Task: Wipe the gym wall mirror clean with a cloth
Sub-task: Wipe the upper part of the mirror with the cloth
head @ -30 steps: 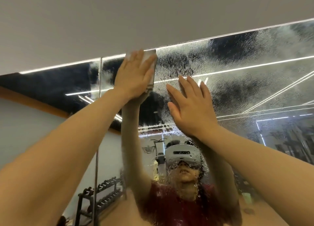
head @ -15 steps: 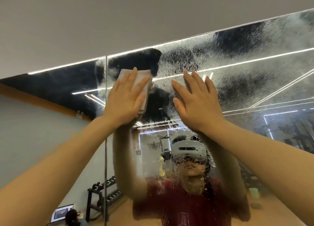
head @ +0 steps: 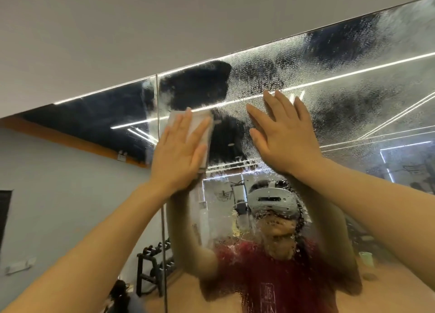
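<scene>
1. While the left hand (head: 180, 152) lies flat with straight fingers on the cloth (head: 202, 136), pressing it against the mirror (head: 353, 100), we find the right hand (head: 284, 138) spread and bare, palm towards the glass just beside it; whether that palm actually touches we cannot tell.
2. We locate the cloth high on the wet panel, immediately right of the vertical seam (head: 157, 114) and a little below the top edge, mostly covered by the left palm.
3. We note the cloth as a folded pale rectangle, its long axis running up and down the glass with a slight lean, upper end towards the ceiling (head: 164, 30), lower end behind the heel of the hand.
4. We observe a dark cleared patch above and beside the cloth; droplets and foam film cover the panel to the right and below.
5. We judge the step in hand to be a wiping stroke with most of the panel outstanding.
6. We recommend even, flat pressure, overlapping passes worked away from the cleared patch, and refolding once the cloth is saturated.
7. We advise keeping the bare right palm off glass already wiped, since it would likely leave marks.
</scene>
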The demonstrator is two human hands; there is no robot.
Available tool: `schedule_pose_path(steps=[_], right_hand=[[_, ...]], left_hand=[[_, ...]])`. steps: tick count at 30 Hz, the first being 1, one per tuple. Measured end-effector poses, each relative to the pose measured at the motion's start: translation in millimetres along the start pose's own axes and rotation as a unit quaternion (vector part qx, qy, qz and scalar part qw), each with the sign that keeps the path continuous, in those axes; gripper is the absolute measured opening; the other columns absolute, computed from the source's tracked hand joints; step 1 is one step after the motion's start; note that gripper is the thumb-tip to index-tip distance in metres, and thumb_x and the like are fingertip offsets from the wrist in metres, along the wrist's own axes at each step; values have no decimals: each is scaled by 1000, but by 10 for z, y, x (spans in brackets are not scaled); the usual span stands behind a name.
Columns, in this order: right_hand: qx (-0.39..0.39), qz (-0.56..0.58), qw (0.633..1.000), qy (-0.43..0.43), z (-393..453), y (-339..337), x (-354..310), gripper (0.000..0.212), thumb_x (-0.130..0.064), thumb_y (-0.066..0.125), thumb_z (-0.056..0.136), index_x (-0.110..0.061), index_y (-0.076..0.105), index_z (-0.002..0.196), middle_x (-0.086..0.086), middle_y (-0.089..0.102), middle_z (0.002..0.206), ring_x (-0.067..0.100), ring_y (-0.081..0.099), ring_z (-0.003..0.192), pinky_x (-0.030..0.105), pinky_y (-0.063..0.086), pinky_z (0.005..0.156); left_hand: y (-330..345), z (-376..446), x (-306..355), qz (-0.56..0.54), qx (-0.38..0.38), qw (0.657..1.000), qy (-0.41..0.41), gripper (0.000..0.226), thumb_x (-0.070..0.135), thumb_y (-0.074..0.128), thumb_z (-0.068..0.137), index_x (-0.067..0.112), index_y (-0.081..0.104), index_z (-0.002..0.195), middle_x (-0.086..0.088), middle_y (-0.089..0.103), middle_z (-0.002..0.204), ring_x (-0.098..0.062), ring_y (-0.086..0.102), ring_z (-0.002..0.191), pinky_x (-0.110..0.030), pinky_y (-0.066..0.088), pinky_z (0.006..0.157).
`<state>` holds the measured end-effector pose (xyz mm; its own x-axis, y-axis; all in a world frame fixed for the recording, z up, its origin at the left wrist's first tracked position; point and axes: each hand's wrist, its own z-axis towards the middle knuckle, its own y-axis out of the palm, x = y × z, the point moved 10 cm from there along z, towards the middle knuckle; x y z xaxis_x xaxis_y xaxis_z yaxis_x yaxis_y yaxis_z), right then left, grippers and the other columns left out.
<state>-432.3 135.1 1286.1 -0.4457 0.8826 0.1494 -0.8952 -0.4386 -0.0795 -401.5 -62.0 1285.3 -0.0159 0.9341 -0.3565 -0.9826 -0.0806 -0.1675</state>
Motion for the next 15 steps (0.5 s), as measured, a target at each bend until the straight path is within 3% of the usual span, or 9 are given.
schedule_pose_path(steps=[4,8,12,15], right_hand=[[-3,-9,1000,3,1,2,7,59,-49,23,99,-33,24,156,8,13,165,26,3,153,47,-4,120],[-9,-6,1000,1,3,4,6,60,-49,23,99,-33,24,156,8,12,165,26,3,153,48,-3,121],[-8,-6,1000,2,-10,-2,13,60,-49,23,99,-32,24,156,9,13,165,27,4,153,48,-2,121],[-6,-7,1000,1,-13,0,9,60,-49,22,99,-32,25,156,8,12,165,27,4,153,48,-3,120]], left_hand=[[-151,458,-487,4,26,991,-132,54,41,23,107,32,10,158,-6,1,167,-28,1,153,-49,9,123],[-197,732,-617,-5,24,985,-170,55,41,23,107,31,6,159,-5,-4,167,-29,-3,153,-50,8,124],[-116,28,-331,-32,51,987,-150,53,41,22,107,29,16,158,-7,9,165,-31,12,151,-53,21,120],[-17,-692,-143,-45,39,988,-139,55,42,23,105,28,19,157,-7,11,165,-26,9,152,-48,16,122]])
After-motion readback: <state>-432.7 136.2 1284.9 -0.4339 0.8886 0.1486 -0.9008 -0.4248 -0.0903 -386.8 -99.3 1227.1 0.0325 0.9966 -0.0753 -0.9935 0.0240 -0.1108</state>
